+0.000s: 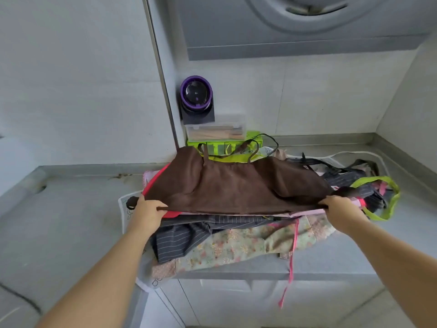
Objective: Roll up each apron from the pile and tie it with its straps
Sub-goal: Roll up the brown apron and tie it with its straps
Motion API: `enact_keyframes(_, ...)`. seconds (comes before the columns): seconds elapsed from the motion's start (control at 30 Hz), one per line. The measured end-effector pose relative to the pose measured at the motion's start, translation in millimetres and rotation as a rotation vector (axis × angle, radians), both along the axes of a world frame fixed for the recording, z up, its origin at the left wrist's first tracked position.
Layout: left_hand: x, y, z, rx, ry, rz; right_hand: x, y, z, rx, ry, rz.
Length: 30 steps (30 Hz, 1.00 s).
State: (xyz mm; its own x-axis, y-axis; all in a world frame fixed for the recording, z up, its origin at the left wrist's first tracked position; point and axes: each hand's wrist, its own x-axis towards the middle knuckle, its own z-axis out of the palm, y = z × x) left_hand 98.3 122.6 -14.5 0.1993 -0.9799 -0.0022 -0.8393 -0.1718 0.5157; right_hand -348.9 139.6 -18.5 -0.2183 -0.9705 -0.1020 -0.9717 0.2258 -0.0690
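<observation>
– Progress on the apron pile (pixel 350 183)? Barely begun, by the look of it: no rolled, tied bundle anywhere in view.

– Same read. Brown apron (pixel 236 185) spread on top of the heap on the countertop (pixel 71 221) (neck straps at the far end). Left hand (pixel 146 209) and right hand (pixel 340 207) each curled onto a near hem corner, pinching cloth. Probably lining up a first roll. Left to do after that: striped apron (pixel 179 237), floral apron (pixel 236 249), whatever else underneath.

Grey counter (pixel 71 221) under heaped apron pile (pixel 236 245), green box (pixel 255 136) behind
</observation>
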Motion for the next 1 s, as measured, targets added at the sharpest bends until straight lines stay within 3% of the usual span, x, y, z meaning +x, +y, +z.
enact_keyframes(0.1,-8.2,-2.8,39.0,-0.005,-0.086,-0.038,-3.8,-3.4,30.8,-0.047,0.051,0.032)
enact_keyframes(0.17,-12.7,-5.3,79.5,0.152,-0.282,-0.163,-1.8,-7.3,65.5,0.017,0.017,-0.010)
enact_keyframes(0.23,-17.5,-7.1,117.5,0.421,-0.529,-0.252,5.4,-2.6,102.2,0.283,0.047,-0.113)
enact_keyframes(0.3,-16.2,-15.5,139.7,0.659,-0.657,-0.260,5.0,-4.5,123.9,0.534,0.033,-0.161)
enact_keyframes(0.4,-18.2,-32.7,145.5,0.788,-0.690,-0.246,6.2,-15.6,131.5,0.622,0.072,-0.146)
enact_keyframes(0.5,-27.7,-51.5,130.2,0.647,-0.769,-0.222,13.2,-31.6,118.8,0.554,0.081,-0.131)
enact_keyframes(0.63,-24.8,-99.4,82.2,0.370,-0.743,-0.133,18.8,-54.8,94.4,0.424,0.128,-0.151)
enact_keyframes(0.83,-36.9,-132.6,24.6,0.217,-0.905,-0.177,4.8,-88.5,33.9,0.377,0.124,-0.222)
enact_keyframes(1.0,-38.8,-148.8,-9.6,0.205,-0.661,-0.460,13.7,-105.2,6.3,0.308,0.415,0.004)
